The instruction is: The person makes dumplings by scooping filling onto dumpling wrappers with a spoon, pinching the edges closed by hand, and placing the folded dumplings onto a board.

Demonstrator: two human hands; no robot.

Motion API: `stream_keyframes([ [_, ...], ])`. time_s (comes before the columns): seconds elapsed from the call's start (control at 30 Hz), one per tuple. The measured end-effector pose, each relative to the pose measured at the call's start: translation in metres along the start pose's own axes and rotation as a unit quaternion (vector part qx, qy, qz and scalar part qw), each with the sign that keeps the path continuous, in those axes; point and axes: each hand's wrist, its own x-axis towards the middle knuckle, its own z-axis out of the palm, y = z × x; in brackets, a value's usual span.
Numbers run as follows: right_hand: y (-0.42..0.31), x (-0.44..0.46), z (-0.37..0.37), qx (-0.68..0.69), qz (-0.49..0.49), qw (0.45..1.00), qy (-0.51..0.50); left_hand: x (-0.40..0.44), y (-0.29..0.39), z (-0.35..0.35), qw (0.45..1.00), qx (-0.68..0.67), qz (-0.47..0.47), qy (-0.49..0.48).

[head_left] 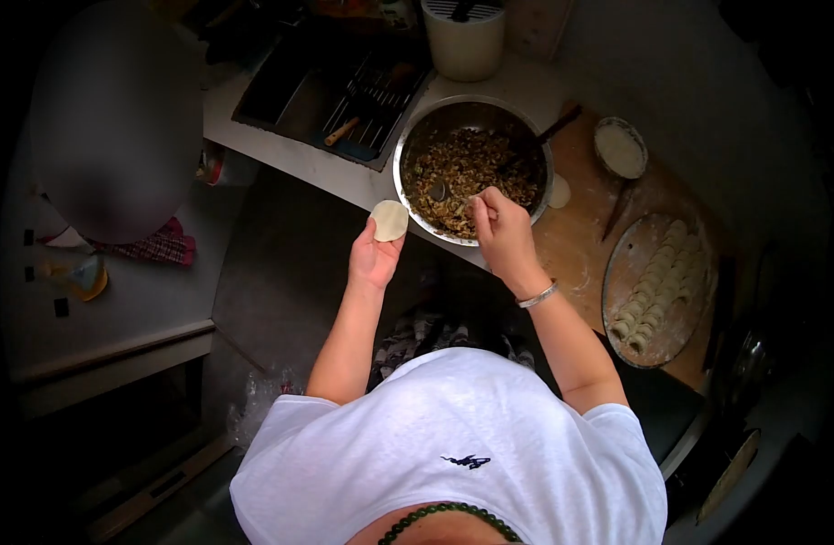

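Left arm forward, left hand (376, 261) palm up. Its grip lightly pinches a round, pale dough wrapper (390, 221): thumb at the edge, fingers beneath. Wrapper just left of a wide, shiny metal bowl (476, 111) of brown chopped filling (471, 156). Right hand (501, 229) over near rim, fingers curled; cannot tell whether they pinch the dark spoon (439, 191) beside them. Rightward: floury wooden board (562, 259), round tray (627, 261), pale crimped dumplings (646, 295) in rows.

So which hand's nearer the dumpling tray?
Right. The right hand is at the near-right rim of the metal bowl, left of the dumpling tray in view; the left hand, holding a dough round by the bowl's left side, is farther.
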Motion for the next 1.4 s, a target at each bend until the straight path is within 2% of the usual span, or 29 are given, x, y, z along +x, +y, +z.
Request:
stream_keyframes([
  [0.07, -0.013, -0.005, 0.011, 0.04, -0.071, 0.996, 0.048, 0.0, 0.003, -0.002, 1.0, -0.003, 0.002, 0.006],
  [0.13, -0.021, -0.017, 0.018, 0.042, -0.111, 0.992, 0.044, -0.002, 0.006, -0.002, 1.0, 0.001, 0.013, 0.001],
  [0.3, -0.001, -0.048, 0.026, 0.11, -0.022, 0.992, 0.061, -0.005, 0.012, -0.004, 1.0, -0.013, 0.021, 0.02],
  [0.47, 0.017, -0.042, 0.033, 0.065, -0.017, 0.995, 0.073, -0.003, 0.018, -0.009, 1.0, -0.013, 0.021, 0.016],
  [0.53, 0.007, -0.036, 0.033, 0.108, -0.006, 0.989, 0.099, -0.005, 0.019, -0.007, 0.999, -0.009, 0.028, 0.019],
  [0.67, 0.011, -0.04, 0.041, 0.11, 0.031, 0.99, 0.084, -0.009, 0.022, 0.003, 1.0, -0.005, 0.025, 0.01],
  [0.73, 0.029, -0.047, 0.035, 0.083, 0.071, 0.991, 0.078, -0.01, 0.021, 0.003, 1.0, -0.009, 0.015, 0.008],
  [0.9, 0.02, -0.048, -0.005, 0.179, 0.094, 0.975, 0.089, -0.012, -0.005, 0.007, 0.999, 0.034, -0.038, 0.012],
  [0.97, 0.019, -0.039, -0.024, 0.056, 0.086, 0.994, -0.027, -0.012, -0.014, 0.009, 0.997, 0.051, -0.054, 0.004],
  [1.0, 0.048, -0.032, -0.024, 0.082, 0.055, 0.995, -0.012, -0.012, -0.015, 0.01, 0.997, 0.052, -0.056, -0.001],
  [1.07, 0.045, -0.004, -0.043, 0.063, 0.042, 0.997, 0.0, -0.008, -0.017, 0.012, 0.998, 0.038, -0.047, 0.008],
  [1.13, 0.02, 0.032, -0.054, -0.033, -0.051, 0.997, 0.037, -0.008, -0.015, 0.015, 0.998, 0.042, -0.043, 0.014],
  [1.2, 0.041, 0.07, -0.043, -0.218, -0.17, 0.956, 0.095, -0.007, -0.012, 0.016, 0.999, 0.027, -0.035, -0.001],
  [1.33, 0.056, 0.122, -0.006, -0.257, -0.178, 0.949, 0.046, -0.006, -0.01, 0.019, 0.999, 0.034, -0.018, -0.001],
  [1.4, 0.037, 0.134, 0.019, -0.188, -0.175, 0.966, -0.025, -0.004, -0.009, 0.018, 0.999, 0.036, -0.019, -0.002],
])
